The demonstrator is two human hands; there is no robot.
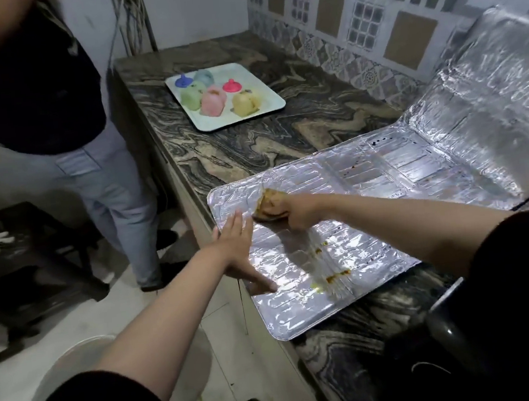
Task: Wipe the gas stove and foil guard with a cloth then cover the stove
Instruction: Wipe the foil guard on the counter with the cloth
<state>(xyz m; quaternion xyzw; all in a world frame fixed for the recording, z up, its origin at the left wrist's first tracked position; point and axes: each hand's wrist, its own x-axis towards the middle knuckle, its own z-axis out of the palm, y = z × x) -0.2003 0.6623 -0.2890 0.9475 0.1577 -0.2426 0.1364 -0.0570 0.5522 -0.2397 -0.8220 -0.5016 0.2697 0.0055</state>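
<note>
Right hand (pixel 293 212) gripping cloth (pixel 268 203) on foil guard (pixel 367 174), left hand (pixel 241 254) beside

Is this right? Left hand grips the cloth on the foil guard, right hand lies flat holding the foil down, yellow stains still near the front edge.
Hands are swapped. The head view shows the right hand gripping the cloth on the foil guard, while the left hand lies flat holding it down. The yellow stains are near the front edge.

Black sleeves pushed up above both elbows, bare forearms, left hand (pixel 235 251) and right hand (pixel 293 212) ungloved
</note>
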